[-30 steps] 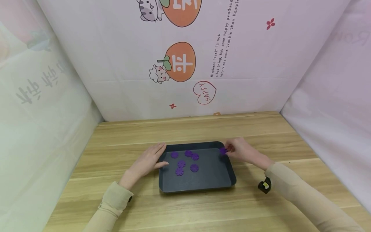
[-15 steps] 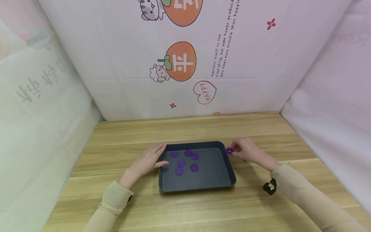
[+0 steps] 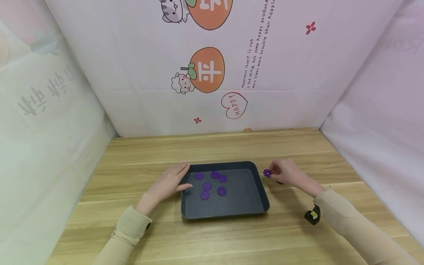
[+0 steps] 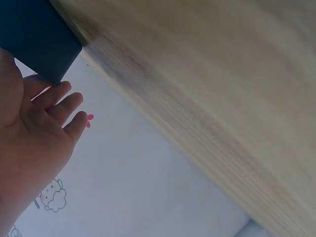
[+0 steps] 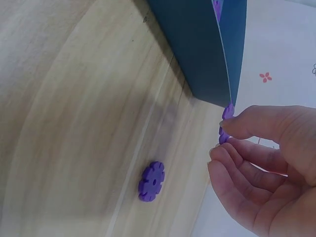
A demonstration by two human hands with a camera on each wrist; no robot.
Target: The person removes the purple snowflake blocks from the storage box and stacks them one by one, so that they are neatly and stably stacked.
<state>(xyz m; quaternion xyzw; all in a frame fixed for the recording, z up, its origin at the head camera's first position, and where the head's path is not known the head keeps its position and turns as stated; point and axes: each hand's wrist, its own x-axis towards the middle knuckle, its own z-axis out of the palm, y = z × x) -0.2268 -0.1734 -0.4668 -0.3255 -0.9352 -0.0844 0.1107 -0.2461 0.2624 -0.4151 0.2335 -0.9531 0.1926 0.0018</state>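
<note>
My right hand (image 3: 289,172) pinches a purple notched plastic disc (image 3: 267,173) between thumb and fingers, just beyond the right wall of a dark grey tray (image 3: 238,206). In the right wrist view, a second purple disc (image 5: 152,181) lies on the wooden table below that hand; the head view shows only a sliver of it. Several more purple discs, such as a single one (image 3: 221,191), lie flat in the tray's left half, some overlapping. At the tray's upper left, my left hand (image 3: 168,183) rests on the rim with fingers extended.
The wooden table (image 3: 218,243) extends around the tray on all sides. White printed cloth (image 3: 149,73) hangs behind it, with more cloth to the left and right. A black wrist device with a yellow patch (image 3: 313,215) sits at the right sleeve.
My right hand has moved right, carrying the disc from above the tray's right rim out over the table. My left hand and the tray stay in place.
</note>
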